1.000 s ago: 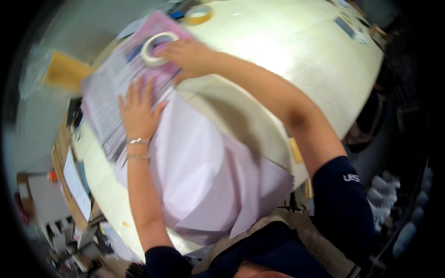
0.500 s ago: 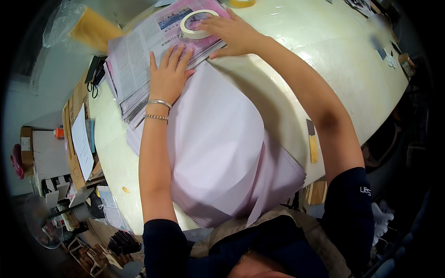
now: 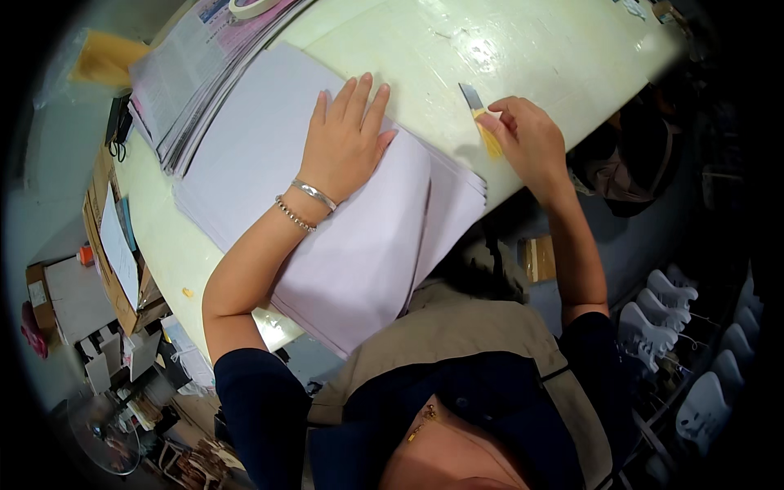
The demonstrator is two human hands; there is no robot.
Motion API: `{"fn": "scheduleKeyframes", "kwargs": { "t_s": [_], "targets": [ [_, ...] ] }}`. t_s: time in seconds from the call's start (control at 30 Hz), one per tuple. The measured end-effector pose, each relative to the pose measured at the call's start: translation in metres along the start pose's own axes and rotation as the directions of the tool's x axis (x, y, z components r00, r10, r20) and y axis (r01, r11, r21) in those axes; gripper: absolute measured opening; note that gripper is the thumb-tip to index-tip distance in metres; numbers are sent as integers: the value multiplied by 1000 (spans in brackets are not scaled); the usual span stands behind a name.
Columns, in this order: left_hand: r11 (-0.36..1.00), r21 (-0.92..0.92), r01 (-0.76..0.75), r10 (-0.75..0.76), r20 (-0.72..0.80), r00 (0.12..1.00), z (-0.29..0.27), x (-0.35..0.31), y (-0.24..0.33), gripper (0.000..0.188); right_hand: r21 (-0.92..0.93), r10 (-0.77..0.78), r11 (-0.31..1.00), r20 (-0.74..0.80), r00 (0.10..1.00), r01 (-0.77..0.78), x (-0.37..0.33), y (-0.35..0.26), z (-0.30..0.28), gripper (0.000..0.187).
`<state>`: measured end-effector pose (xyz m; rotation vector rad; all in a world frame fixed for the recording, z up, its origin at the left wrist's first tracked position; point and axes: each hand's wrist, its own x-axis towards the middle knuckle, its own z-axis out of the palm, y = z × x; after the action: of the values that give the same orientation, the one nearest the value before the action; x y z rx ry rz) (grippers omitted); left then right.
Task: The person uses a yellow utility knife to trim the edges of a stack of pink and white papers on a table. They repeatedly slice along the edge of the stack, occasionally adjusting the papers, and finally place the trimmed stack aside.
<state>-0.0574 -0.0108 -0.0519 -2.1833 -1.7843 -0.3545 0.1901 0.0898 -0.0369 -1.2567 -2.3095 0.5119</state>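
Note:
My left hand (image 3: 347,143) lies flat with fingers stretched on a stack of large pale lilac paper sheets (image 3: 245,122). The top sheets are folded over toward me, making a soft bend under my palm. At the right, the thumb and forefinger of my right hand (image 3: 531,143) close on the yellow handle of a small knife (image 3: 492,144). Its short, flat grey blade points away from me, low over the tabletop; whether it still touches the table I cannot tell.
A pile of printed newspaper sheets (image 3: 184,77) lies at the far left, with a roll of cream tape (image 3: 251,6) on it. The pale table (image 3: 392,41) has a curved, glossy covering. White plastic pieces (image 3: 645,327) stand in rows at the lower right.
My right hand has left the tape and newspapers and come right and nearer, onto the knife. My left hand has moved from the newspapers onto the lilac sheets. The view has shifted.

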Motion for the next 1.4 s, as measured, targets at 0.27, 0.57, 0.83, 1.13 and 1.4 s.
{"fn": "scheduleKeyframes", "kwargs": {
  "t_s": [0.27, 0.57, 0.83, 1.13, 1.4],
  "targets": [
    [995, -82, -51, 57, 77, 995, -25, -16, 42, 48, -101, 71, 992, -29, 997, -73, -13, -14, 20, 35],
    [991, -44, 125, -116, 164, 980, -26, -46, 93, 95, 445, 302, 855, -8, 953, -267, -102, -5, -7, 38],
    [978, -129, 165, -141, 175, 974, -28, -48, 85, 84, 753, 272, 460, 385, 882, -471, -133, -42, -1, 24],
    [883, -61, 465, -448, 183, 875, -24, -56, 38, 78, 438, 145, 878, 139, 980, -192, -78, -50, 15, 27],
    [908, 45, 416, -417, 166, 893, -19, -55, 28, 79, 152, 55, 987, 46, 997, -61, -66, -51, 19, 49]
  ]
}}
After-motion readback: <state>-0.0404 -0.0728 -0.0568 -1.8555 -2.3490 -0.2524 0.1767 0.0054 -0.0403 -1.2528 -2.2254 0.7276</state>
